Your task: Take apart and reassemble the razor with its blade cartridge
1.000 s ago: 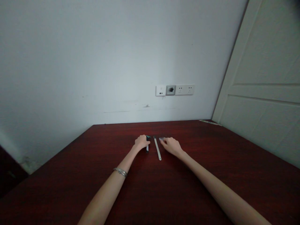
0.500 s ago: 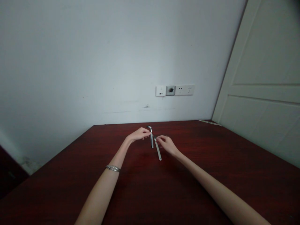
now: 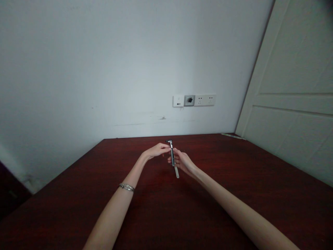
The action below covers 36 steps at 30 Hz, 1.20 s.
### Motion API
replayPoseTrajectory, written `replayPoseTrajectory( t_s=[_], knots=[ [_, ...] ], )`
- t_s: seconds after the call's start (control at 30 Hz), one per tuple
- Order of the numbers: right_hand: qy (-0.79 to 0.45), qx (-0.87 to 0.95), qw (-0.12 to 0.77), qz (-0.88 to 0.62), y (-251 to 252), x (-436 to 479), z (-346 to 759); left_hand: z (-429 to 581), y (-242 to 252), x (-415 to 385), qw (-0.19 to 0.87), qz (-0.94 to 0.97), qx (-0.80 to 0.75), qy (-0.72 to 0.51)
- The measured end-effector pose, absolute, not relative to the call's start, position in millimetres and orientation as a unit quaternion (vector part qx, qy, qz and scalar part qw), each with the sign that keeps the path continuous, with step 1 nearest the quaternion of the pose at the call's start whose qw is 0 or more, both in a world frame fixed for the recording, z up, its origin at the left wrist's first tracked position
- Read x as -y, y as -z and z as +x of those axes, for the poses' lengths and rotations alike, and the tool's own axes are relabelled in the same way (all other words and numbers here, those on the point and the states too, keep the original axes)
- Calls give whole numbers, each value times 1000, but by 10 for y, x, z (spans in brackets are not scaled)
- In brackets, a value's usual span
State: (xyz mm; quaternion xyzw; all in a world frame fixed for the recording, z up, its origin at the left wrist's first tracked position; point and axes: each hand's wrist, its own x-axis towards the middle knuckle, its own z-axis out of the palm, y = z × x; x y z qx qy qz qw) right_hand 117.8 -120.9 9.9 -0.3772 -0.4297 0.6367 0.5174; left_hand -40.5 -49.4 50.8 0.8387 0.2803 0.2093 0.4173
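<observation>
In the head view, a slim tool (image 3: 172, 158) with a grey and dark handle and a short crosswise head, much like a razor, is held up between my hands. My left hand (image 3: 156, 150) pinches it just below the head with thumb and fingertips. My right hand (image 3: 184, 161) closes on the handle from the right, its fingers reaching behind. A narrow pale flat strip (image 3: 177, 172) with a small hole at its near end lies on the table below. Its far part is hidden by the tool and my right hand.
The dark red wooden table (image 3: 145, 215) meets a white wall (image 3: 130, 69) at the back. Wall sockets (image 3: 205, 100) sit above the table's far edge. A pale panelled door (image 3: 293, 83) stands at the right. A thin strip (image 3: 232, 136) lies at the back right corner.
The razor-like tool has moved slightly right with my left hand. My right hand has let go of the flat strip and taken the tool's handle.
</observation>
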Motion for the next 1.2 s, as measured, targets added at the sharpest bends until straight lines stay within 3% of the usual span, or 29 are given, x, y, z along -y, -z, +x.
replayPoseTrajectory(
  t_s=[0.23, 0.53, 0.87, 1.2],
  knots=[
    [-616, 450, 532, -367, 4, 1144, 1177, -367, -401, 452, 452, 818, -284, -214],
    [-601, 496, 525, -341, 21, 1139, 1234, -599, -420, 433, 624, 696, -323, -148],
    [-629, 490, 494, -345, -52, 1274, 1091, -372, -259, 303, 771, 447, -289, -349],
    [-693, 412, 461, -372, -65, 1309, 1013, -176, -114, 330, 815, 346, -255, -390]
  ],
)
